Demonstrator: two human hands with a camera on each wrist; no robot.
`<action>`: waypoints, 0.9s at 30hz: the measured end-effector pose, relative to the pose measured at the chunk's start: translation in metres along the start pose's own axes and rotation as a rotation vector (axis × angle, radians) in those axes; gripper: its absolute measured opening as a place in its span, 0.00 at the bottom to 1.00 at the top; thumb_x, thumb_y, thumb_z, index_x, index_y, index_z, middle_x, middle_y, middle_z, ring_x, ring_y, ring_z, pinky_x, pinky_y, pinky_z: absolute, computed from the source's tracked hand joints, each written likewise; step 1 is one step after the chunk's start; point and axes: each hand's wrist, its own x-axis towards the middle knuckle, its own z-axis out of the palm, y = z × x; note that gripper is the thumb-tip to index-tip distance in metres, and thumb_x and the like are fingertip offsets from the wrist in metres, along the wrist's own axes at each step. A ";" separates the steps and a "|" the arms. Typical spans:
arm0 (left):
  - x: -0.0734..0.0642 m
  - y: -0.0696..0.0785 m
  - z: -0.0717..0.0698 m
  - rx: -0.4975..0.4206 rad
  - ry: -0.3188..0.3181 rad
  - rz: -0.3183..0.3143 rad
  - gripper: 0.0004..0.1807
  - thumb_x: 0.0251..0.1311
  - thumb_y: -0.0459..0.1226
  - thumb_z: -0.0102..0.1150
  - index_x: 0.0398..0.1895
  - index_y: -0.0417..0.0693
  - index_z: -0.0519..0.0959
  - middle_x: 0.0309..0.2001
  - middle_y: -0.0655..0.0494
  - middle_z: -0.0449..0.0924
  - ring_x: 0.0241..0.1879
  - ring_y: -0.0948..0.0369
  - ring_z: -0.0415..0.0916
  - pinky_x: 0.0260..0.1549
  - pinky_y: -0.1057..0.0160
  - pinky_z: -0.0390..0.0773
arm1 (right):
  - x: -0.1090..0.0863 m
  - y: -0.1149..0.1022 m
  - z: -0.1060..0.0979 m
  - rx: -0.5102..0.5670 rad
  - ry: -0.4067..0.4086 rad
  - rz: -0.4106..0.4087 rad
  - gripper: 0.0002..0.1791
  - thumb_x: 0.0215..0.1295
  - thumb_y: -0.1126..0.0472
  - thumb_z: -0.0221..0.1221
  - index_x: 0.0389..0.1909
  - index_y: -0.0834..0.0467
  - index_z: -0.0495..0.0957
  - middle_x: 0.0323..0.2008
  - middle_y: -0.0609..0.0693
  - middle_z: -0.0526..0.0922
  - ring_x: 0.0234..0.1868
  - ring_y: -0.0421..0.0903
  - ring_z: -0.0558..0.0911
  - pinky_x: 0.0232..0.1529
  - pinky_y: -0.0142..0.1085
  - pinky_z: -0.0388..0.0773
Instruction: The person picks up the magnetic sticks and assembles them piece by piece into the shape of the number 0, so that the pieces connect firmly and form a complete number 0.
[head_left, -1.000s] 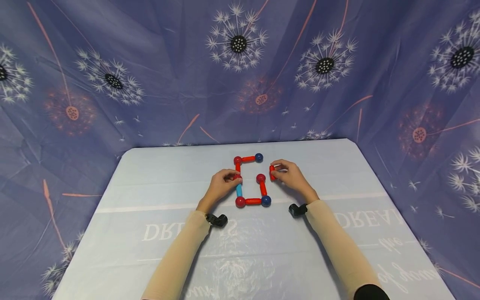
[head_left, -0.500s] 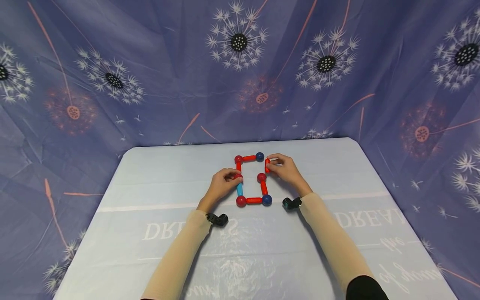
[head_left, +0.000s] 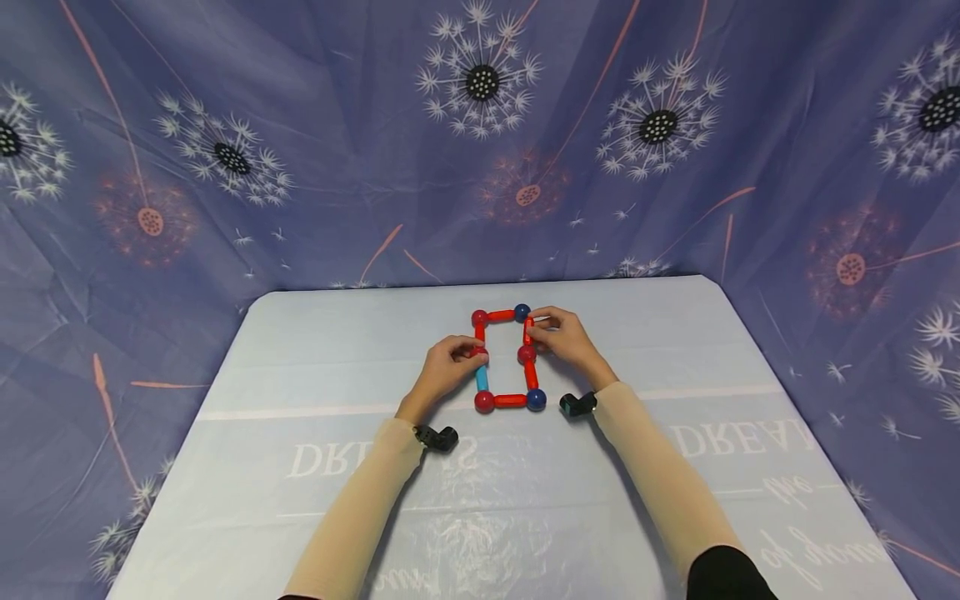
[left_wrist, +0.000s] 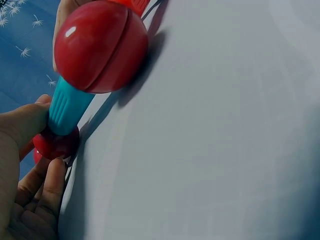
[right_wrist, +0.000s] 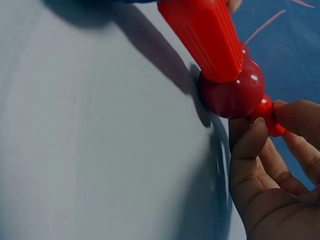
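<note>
A rectangular frame of balls and short rods lies on the table. My left hand (head_left: 441, 368) pinches the red ball (left_wrist: 57, 145) midway along its left side, between a red rod above and a light blue rod (head_left: 482, 380) below. On the right side, my right hand (head_left: 564, 337) holds a red rod (right_wrist: 268, 119) between thumb and fingers. That rod stands between the dark blue ball (head_left: 522, 312) at the far corner and the middle red ball (head_left: 527, 354). In the right wrist view its near end meets the red ball; fingertips partly cover the far end.
The frame's near side has a red ball (head_left: 484, 402), a red rod (head_left: 511, 401) and a dark blue ball (head_left: 536, 400). A white printed cloth covers the table (head_left: 487, 500). Behind it hangs a purple dandelion-patterned curtain (head_left: 337, 167).
My right hand has carried the red rod leftward and away from me, from beside the frame into the gap on its right side. The left hand keeps its place on the red ball.
</note>
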 end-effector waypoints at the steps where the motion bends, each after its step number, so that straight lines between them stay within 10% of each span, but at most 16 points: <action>1: 0.000 0.001 0.000 0.000 0.000 0.003 0.17 0.63 0.41 0.72 0.53 0.47 0.86 0.47 0.48 0.83 0.42 0.56 0.80 0.46 0.62 0.80 | 0.000 0.000 0.001 0.003 0.002 0.004 0.19 0.71 0.63 0.64 0.61 0.59 0.79 0.52 0.65 0.84 0.33 0.47 0.86 0.37 0.36 0.87; 27: 0.000 0.001 0.001 0.007 -0.003 0.004 0.17 0.64 0.42 0.71 0.53 0.47 0.86 0.47 0.48 0.84 0.41 0.58 0.80 0.45 0.64 0.80 | 0.011 0.004 0.005 0.050 -0.019 0.104 0.17 0.71 0.60 0.65 0.54 0.64 0.78 0.48 0.62 0.88 0.33 0.42 0.85 0.36 0.34 0.86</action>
